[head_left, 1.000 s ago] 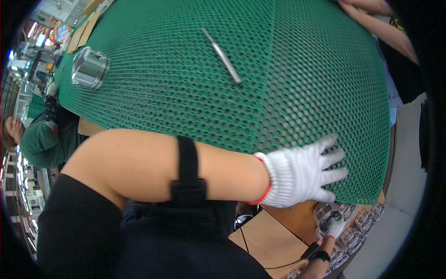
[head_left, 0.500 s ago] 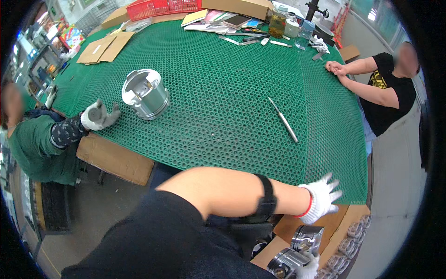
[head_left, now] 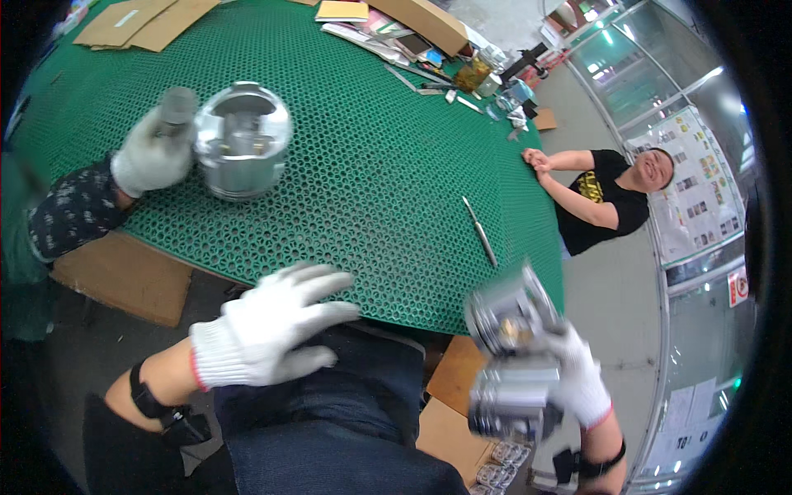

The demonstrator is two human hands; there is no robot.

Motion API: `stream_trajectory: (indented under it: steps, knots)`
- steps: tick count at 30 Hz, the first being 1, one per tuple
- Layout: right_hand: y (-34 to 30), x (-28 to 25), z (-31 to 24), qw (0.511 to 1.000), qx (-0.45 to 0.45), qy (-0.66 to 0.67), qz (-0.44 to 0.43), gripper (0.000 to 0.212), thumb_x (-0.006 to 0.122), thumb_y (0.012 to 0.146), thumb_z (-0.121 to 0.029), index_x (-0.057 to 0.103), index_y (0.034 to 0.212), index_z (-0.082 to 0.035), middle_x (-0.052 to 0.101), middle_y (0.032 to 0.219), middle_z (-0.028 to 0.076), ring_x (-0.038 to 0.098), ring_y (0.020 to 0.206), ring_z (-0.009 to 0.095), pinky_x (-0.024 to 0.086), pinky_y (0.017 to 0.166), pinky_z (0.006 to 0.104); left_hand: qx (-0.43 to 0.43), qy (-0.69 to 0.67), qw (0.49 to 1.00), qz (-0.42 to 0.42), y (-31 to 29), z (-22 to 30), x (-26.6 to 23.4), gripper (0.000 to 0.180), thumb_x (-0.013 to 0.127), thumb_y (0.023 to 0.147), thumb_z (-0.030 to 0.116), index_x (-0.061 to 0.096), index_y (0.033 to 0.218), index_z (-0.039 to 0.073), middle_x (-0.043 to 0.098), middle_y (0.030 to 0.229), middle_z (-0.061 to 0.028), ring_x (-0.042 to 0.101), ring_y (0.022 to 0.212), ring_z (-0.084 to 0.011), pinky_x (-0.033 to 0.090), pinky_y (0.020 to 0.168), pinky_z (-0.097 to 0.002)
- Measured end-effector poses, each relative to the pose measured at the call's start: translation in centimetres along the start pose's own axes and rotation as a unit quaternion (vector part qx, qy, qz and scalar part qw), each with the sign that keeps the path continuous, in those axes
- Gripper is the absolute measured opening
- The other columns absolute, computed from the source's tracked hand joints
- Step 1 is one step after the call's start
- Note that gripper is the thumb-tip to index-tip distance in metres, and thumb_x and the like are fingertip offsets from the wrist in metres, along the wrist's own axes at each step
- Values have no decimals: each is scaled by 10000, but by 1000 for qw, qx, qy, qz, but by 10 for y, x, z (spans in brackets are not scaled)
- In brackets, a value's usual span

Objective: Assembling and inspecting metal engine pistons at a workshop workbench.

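Head: metal cylinders [head_left: 508,393] in knit-gloved right hand [head_left: 579,376]

On the green mat [head_left: 388,148], matt and perforated like plastic or rubber, a standing piston [head_left: 239,177] is glossy silver metal and a slim tool [head_left: 481,234] smooth metal. The cardboard sheets [head_left: 136,22] at the mat's far left look matt. Along its near side, the hands [head_left: 268,326] wear rough knitted cloth; off its near right corner, two held pistons [head_left: 513,392] gleam, metallic.
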State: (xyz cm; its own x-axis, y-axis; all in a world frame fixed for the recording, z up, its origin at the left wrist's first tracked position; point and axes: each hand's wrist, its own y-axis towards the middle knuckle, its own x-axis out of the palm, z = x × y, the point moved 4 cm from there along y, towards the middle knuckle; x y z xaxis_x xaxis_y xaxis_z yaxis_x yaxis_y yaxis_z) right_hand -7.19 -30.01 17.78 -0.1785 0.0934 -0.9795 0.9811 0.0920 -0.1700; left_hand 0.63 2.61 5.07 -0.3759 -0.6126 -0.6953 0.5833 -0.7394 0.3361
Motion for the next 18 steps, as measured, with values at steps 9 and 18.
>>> stream_trajectory:
  steps: [9, 18]
  knots:
    - [236, 33, -73, 966, -235, -55, 97, 355, 698, 682, -95, 719, 1024, -190, 621, 1120, 108, 617, 1008, 317, 524, 840, 412, -139, 37, 986, 84, -54, -24, -30, 518, 741, 711, 190, 592, 1185, 42, 536, 1317, -195, 504, 1238, -406, 388, 1062, -513]
    - [250, 18, -43, 942, -273, 29, 191, 406, 741, 743, -318, 701, 1091, -113, 573, 1302, 123, 630, 1100, 306, 527, 921, 384, 32, 118, 992, 15, 57, -9, -23, 477, 715, 670, 154, 617, 1124, 46, 613, 1156, -153, 577, 1126, -357, 448, 1005, -526]
